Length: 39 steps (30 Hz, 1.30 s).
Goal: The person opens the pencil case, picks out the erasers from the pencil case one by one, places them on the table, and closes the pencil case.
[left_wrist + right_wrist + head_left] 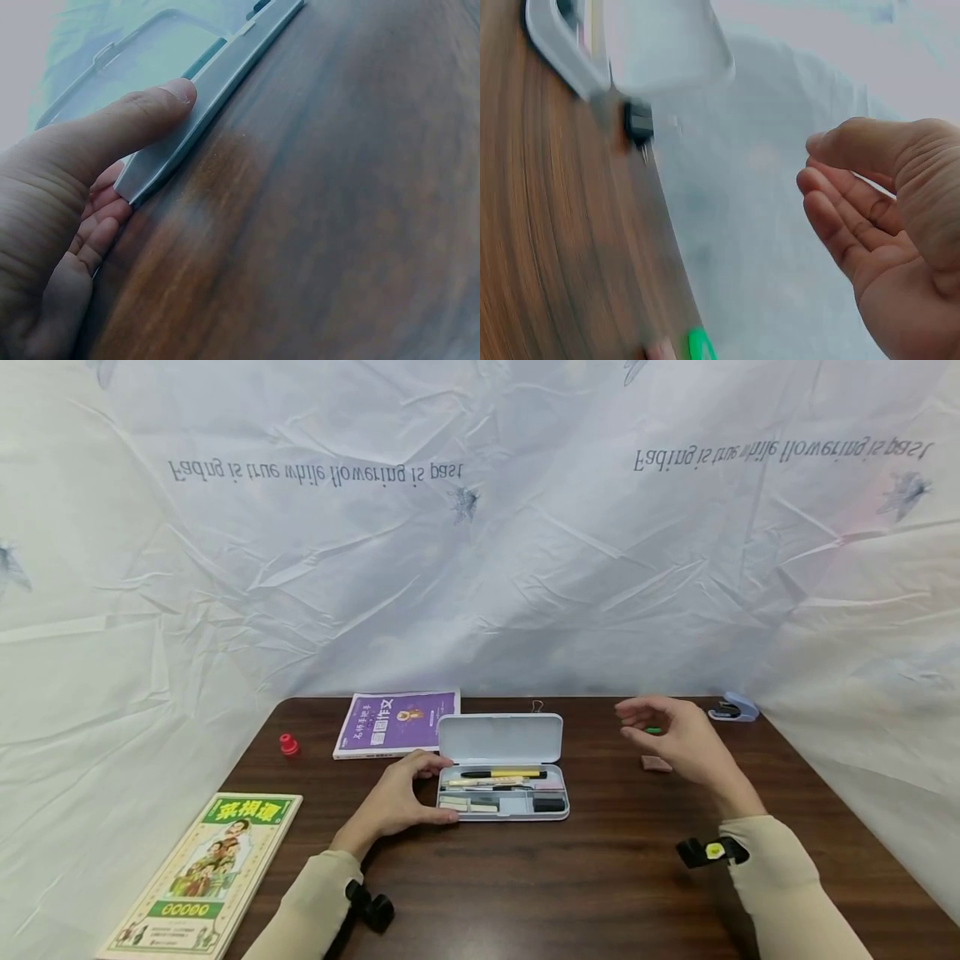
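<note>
A pale grey pencil case (500,737) lies open on the brown table, its lid tilted back. Inside it are a yellow-and-black pen (517,773), other slim pens, a black piece (548,805) at the right and whitish pieces (480,807) at the front left. My left hand (397,797) holds the case's left end, thumb on the front edge and fingers round the back corner. Over the table's right side hovers my right hand (678,739), fingers loosely bent, nothing between them. Below it are a small brownish-pink block (656,763) and a green item (652,730), partly hidden by the hand.
Behind the lid lies a black binder clip (639,124). A purple book (397,722) is at the back left, a red bell-shaped piece (288,744) beside it. Nearer, a green-and-cream book (213,868) lies left. A light blue stapler-like item (735,707) sits far right.
</note>
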Available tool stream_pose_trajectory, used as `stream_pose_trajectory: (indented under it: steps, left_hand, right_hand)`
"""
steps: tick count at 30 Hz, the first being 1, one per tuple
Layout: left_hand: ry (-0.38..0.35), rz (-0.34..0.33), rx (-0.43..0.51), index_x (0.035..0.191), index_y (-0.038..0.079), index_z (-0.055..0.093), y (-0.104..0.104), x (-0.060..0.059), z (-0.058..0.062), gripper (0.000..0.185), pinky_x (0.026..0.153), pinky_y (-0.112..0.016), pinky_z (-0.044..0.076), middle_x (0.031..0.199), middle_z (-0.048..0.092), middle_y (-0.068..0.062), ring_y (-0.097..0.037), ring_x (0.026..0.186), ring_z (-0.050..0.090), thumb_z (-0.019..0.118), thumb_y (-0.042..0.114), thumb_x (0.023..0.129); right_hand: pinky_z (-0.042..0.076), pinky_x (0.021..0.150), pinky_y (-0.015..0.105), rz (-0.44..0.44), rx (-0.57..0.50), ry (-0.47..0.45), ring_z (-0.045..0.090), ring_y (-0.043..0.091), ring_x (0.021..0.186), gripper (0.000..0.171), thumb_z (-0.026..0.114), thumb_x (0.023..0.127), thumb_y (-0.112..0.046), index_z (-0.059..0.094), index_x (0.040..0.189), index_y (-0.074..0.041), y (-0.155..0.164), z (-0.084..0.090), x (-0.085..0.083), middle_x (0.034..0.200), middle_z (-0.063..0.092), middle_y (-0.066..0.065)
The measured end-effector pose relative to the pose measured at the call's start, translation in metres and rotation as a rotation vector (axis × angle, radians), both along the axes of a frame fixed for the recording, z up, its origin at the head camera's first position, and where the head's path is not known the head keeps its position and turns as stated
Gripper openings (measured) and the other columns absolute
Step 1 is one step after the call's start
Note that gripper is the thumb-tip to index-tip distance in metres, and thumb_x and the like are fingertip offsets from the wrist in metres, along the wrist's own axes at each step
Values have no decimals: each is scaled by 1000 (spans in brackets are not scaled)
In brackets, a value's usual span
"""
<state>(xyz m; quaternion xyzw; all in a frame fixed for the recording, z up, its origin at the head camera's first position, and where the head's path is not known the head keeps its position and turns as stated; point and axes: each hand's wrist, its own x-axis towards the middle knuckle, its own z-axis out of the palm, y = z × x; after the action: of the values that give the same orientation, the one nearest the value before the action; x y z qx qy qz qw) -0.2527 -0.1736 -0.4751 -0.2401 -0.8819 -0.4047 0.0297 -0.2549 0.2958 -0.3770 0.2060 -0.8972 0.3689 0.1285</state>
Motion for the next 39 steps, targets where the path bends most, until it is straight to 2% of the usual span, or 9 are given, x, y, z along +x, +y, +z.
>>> stream_pose_trajectory:
  steps: [3, 6, 7, 12, 17, 23, 27, 30, 39]
  left_hand:
    - [-17, 8, 1, 141, 21, 74, 0, 0, 1, 81, 112, -46, 56, 135, 70, 5, -18, 123, 66, 106, 48, 72]
    - [-31, 15, 3, 140, 22, 74, -1, 0, 1, 81, 113, -46, 55, 136, 69, 7, -17, 124, 65, 107, 48, 72]
    - [-32, 18, 3, 140, 22, 74, -1, 0, 2, 81, 113, -46, 55, 136, 69, 7, -17, 124, 65, 107, 48, 71]
    - [-39, 15, 6, 141, 22, 74, 0, 0, 2, 81, 113, -47, 55, 135, 69, 7, -18, 124, 65, 107, 48, 71]
    - [-36, 12, 11, 141, 22, 74, 2, 0, 3, 81, 113, -47, 55, 135, 70, 6, -17, 124, 65, 107, 48, 71]
    - [-30, 8, 11, 141, 22, 74, 3, -1, 3, 82, 113, -47, 55, 134, 70, 6, -18, 123, 65, 107, 48, 71]
    - [-34, 13, 2, 141, 23, 74, 2, -2, 2, 81, 113, -47, 55, 134, 69, 7, -17, 123, 65, 107, 49, 71]
    - [-28, 11, 2, 141, 22, 74, 2, -2, 1, 81, 112, -47, 56, 134, 70, 7, -18, 122, 65, 107, 49, 72]
    - [-43, 18, 10, 140, 23, 74, 0, 0, 1, 82, 114, -48, 55, 135, 70, 7, -18, 124, 65, 107, 50, 71]
  right_hand:
    - [63, 76, 25, 67, -71, -18, 77, 13, 101, 28, 82, 103, -10, 79, 130, -13, -21, 1, -1, 117, 82, 5]
    - [64, 82, 26, 127, -103, -51, 77, 17, 102, 28, 84, 100, -6, 80, 128, -12, -40, -6, -4, 116, 82, 5]
    - [63, 88, 26, 148, -96, -60, 77, 17, 103, 29, 84, 100, -6, 80, 128, -11, -46, -9, -5, 117, 81, 6]
    - [65, 89, 32, 253, -15, -90, 76, 15, 103, 30, 85, 99, -4, 80, 128, -7, -67, -26, -6, 119, 80, 10]
    - [66, 88, 38, 347, 76, -102, 75, 12, 101, 26, 85, 98, -5, 82, 124, -10, -77, -40, -7, 114, 81, 5]
    - [65, 88, 41, 379, 146, -118, 75, 11, 102, 20, 84, 100, -6, 85, 119, -14, -80, -47, -8, 113, 81, -4]
    - [65, 89, 38, 402, 172, -109, 76, 14, 105, 20, 80, 102, -4, 86, 117, -16, -82, -50, -9, 114, 81, -5]
    - [65, 88, 34, 412, 179, -118, 76, 14, 105, 21, 80, 102, -4, 87, 116, -18, -82, -50, -9, 114, 81, -6]
    - [64, 86, 31, 418, 164, -142, 75, 9, 103, 24, 78, 103, -2, 87, 112, -22, -84, -51, -11, 111, 80, -10]
